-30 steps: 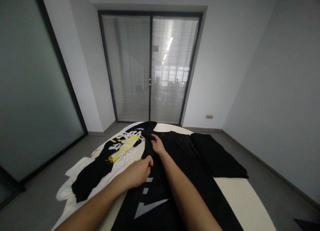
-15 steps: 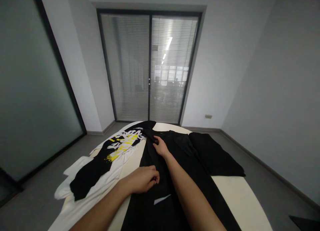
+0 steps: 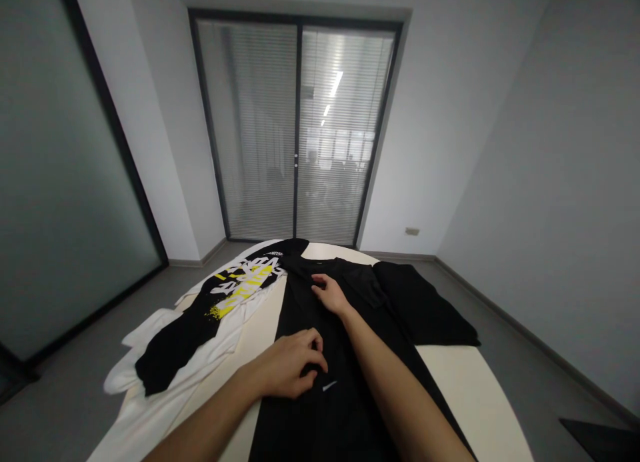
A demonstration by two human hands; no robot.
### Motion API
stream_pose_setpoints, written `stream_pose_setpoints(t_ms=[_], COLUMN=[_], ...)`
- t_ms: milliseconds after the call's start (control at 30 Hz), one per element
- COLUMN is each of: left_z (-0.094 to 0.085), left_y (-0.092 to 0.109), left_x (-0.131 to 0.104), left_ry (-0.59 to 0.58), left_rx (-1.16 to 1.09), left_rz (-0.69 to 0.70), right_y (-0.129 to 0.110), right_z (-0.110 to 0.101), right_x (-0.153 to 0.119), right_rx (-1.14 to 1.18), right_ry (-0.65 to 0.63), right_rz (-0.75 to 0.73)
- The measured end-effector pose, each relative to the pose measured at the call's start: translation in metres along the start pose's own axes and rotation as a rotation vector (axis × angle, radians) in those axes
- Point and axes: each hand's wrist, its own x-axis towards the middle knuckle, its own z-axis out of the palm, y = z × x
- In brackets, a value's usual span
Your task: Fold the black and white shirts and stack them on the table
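Observation:
A black T-shirt (image 3: 300, 305) lies spread lengthwise in front of me, its neckline at the far end. My right hand (image 3: 331, 294) is over its upper part, just below the neckline, with the fingers apart and nothing between them. Nearer to me, my left hand (image 3: 295, 364) hovers over or rests on the shirt's left side; which of the two I cannot tell. Its fingers are bent, and a gap shows between thumb and fingertips. A small white mark (image 3: 329, 386) shows on the black cloth beside it. My right forearm covers part of the shirt.
To the left lies a rumpled white and black garment (image 3: 175, 345) with white and yellow lettering. A folded black garment (image 3: 430, 305) is at the right, touching the shirt. They share a cream table (image 3: 460, 375) with a rounded edge. Beyond stands a glass door (image 3: 295, 129) with blinds.
My right hand has let go of the shirt cloth near the neckline and moved slightly right. My left fingers have opened. The cloth's left side lies flatter, and the white mark looks smaller.

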Motion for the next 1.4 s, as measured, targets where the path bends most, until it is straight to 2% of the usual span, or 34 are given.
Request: stream_pose_setpoints(t_ms=[133,267,367,500,633,800,900,1000,1200,1400], left_z=[-0.002,0.002,0.004,-0.001,-0.008,-0.009,-0.006,-0.001,0.008,0.000], left_y=[0.013,0.027,0.036,0.042,0.046,0.052,0.053,0.054,0.059,0.061], left_x=[-0.010,-0.015,-0.014,-0.015,-0.022,-0.027,-0.025,-0.023,-0.024,-0.024], left_ry=[-0.077,-0.116,-0.141,-0.140,-0.173,-0.212,-0.239,-0.330,-0.436,-0.461], left_rx=[-0.085,-0.052,-0.010,-0.025,-0.079,-0.007,-0.045,-0.156,-0.175,-0.255], left_rz=[0.057,0.095,0.110,0.055,0.058,0.046,0.104,0.193,0.213,0.239], right_y=[-0.008,-0.015,-0.014,-0.008,-0.009,-0.013,-0.014,-0.014,-0.016,-0.015], right_z=[-0.025,-0.047,-0.054,-0.055,-0.054,-0.055,-0.056,-0.056,-0.057,-0.057], right_x=[-0.027,-0.060,-0.081,-0.097,-0.103,-0.105,-0.105,-0.106,-0.106,-0.105], right_rx=[-0.112,-0.238,-0.363,-0.416,-0.437,-0.447,-0.452,-0.451,-0.455,-0.449], right_ry=[-0.022,-0.085,-0.128,-0.128,-0.137,-0.133,-0.131,-0.133,-0.140,-0.146], right_rz=[-0.020,-0.070,-0.154,-0.294,-0.325,-0.319,-0.316,-0.313,-0.290,-0.306])
